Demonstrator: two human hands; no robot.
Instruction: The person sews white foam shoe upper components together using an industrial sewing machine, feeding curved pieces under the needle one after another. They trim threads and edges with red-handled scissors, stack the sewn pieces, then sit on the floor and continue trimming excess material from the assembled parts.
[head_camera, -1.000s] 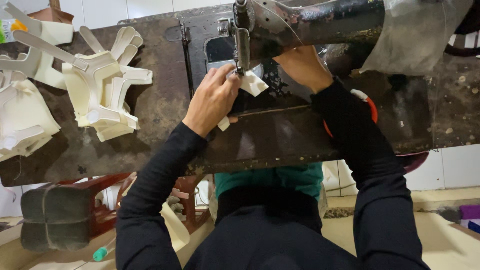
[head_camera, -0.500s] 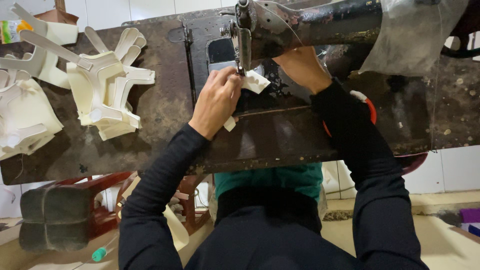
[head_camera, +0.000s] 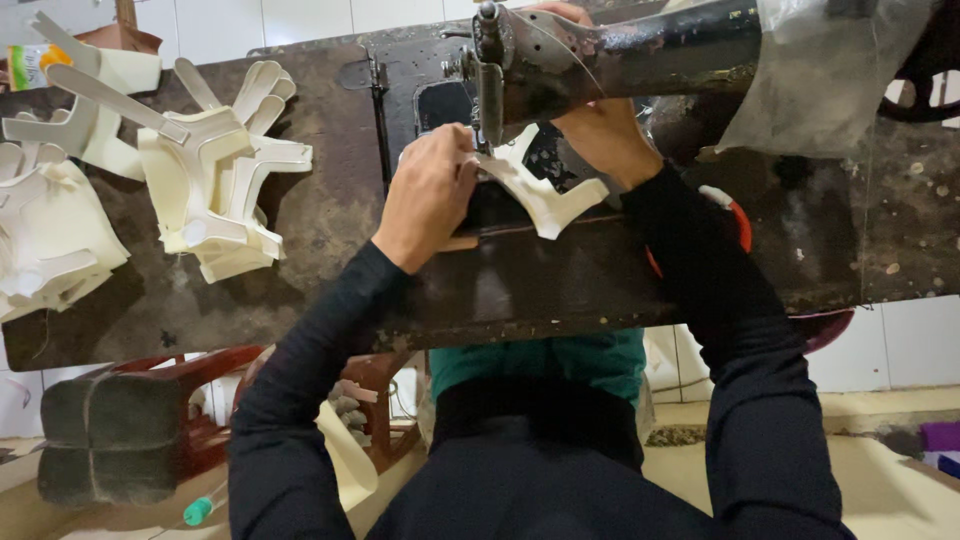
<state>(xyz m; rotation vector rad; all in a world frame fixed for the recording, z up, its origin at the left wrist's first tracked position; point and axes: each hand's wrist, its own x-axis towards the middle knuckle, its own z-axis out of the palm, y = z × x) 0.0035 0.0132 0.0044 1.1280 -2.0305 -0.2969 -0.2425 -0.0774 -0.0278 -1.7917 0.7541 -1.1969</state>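
Left hand (head_camera: 432, 195) grip pinching cream cut piece (head_camera: 545, 195) under sewing machine (head_camera: 620, 55), right hand (head_camera: 605, 135) at 2 o'clock pressing it, grip state can't tell, cream stack (head_camera: 225, 175) at 9 o'clock on tabletop (head_camera: 330, 220).

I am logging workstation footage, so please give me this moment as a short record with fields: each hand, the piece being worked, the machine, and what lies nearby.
left hand: presses on the cream cut piece beside the needle
right hand: holds the piece's far side, under the machine arm
cream cut piece: forked shape, flat on the machine bed
sewing machine: dark, worn, partly covered with clear plastic
stack of cream pieces: on the worn table, to the left
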